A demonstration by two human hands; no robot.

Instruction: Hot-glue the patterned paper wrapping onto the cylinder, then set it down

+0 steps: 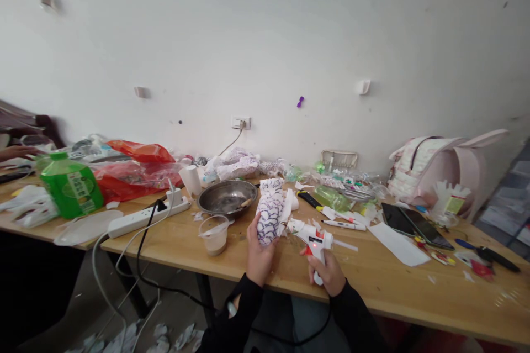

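Note:
My left hand point(260, 253) is wrapped round the lower part of a white cylinder point(270, 210) covered in dark purple scale-like marks, holding it roughly upright over the front of the table. A loose white flap point(286, 206) sticks out from its right side. In my right hand point(327, 273) is a white hot glue gun point(317, 242) with a lit red light and a glue stick point(345, 245) coming out of its back. The gun's nozzle points left, close to the cylinder's side; whether the two touch I cannot tell.
A metal bowl point(227, 197) and a plastic cup point(214, 234) stand left of the cylinder. Beyond are a power strip point(144, 215) with cables, a green jug point(71, 186) and red bags. To the right lie a utility knife point(309, 200), a marker point(343, 225), paper point(398, 243), phones and a backpack point(434, 170).

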